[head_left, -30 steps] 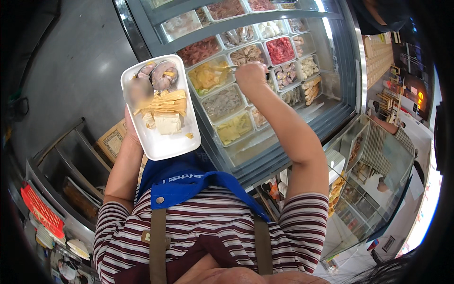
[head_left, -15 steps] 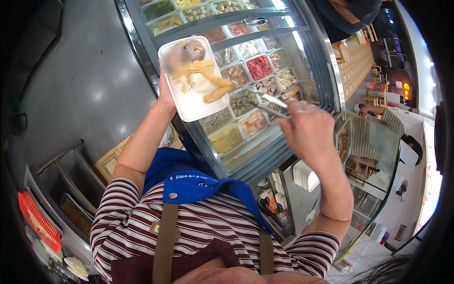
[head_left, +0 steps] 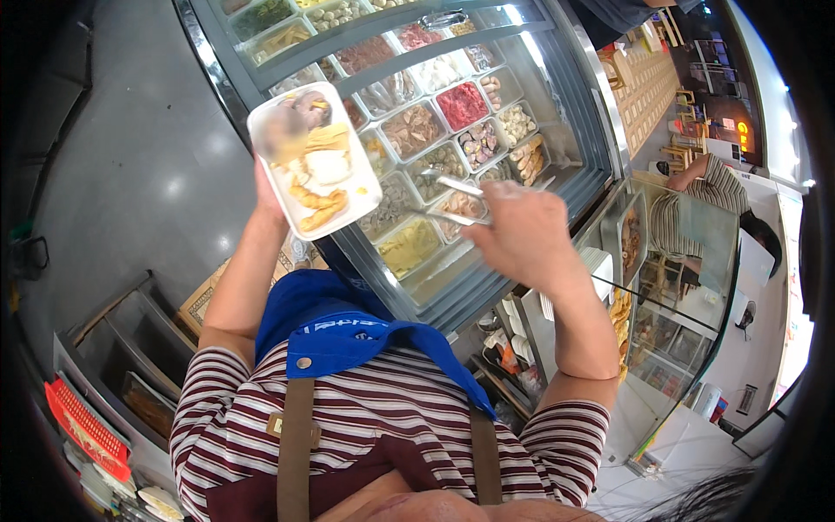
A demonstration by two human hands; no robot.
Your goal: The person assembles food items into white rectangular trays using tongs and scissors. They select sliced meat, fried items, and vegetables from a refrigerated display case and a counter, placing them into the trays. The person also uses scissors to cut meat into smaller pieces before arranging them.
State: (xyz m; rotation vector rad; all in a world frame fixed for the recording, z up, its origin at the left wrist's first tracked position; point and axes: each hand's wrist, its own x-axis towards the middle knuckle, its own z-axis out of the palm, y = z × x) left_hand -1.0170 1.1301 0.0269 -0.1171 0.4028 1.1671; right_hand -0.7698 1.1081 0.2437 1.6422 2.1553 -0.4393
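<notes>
My left hand (head_left: 268,196) holds up a white rectangular tray (head_left: 365,187) from below. On it lie pale slices, yellow strips and darker round pieces. My right hand (head_left: 522,230) grips metal tongs (head_left: 448,198) that point left, their tips apart and empty, over the bins of a glass-fronted food counter (head_left: 531,52). The bins (head_left: 461,104) hold red, brown, yellow and pale foods. The tray hangs over the counter's left side, apart from the tongs.
A grey floor (head_left: 130,157) lies left of the counter. Steel trays and a red basket (head_left: 83,426) sit at lower left. Another person in a striped top (head_left: 696,209) leans beyond a second glass case (head_left: 670,278) at right. I wear a blue apron (head_left: 348,335).
My right hand has drawn the tongs back from the bins toward me and to the right. The tray has shifted left and turned slightly in my left hand.
</notes>
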